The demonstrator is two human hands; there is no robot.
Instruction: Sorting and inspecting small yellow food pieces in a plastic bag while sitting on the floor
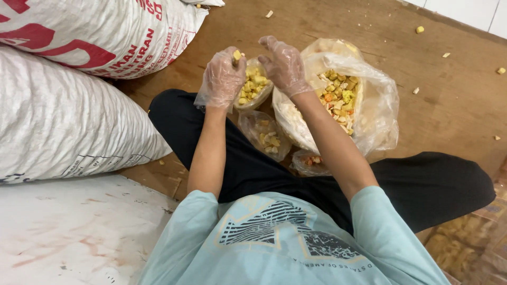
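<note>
Both my hands wear thin clear plastic gloves. My left hand (pixel 223 76) pinches a small yellow snack piece (pixel 237 55) between thumb and fingers, just above a small clear bag (pixel 254 87) of yellow snack pieces. My right hand (pixel 283 64) hovers beside it with fingers loosely curled, and I cannot tell if it holds anything. To the right a large clear plastic bag (pixel 369 105) lies open, full of mixed yellow and orange snack pieces (pixel 338 97). Two more small filled bags (pixel 267 136) (pixel 310 161) rest by my crossed legs.
Two big white woven sacks (pixel 68 116) (pixel 100 29) are stacked at the left. A white stained slab (pixel 68 232) lies at the lower left. Loose snack pieces (pixel 420 29) dot the brown wooden floor. Packed snack bags (pixel 459 248) sit at the lower right.
</note>
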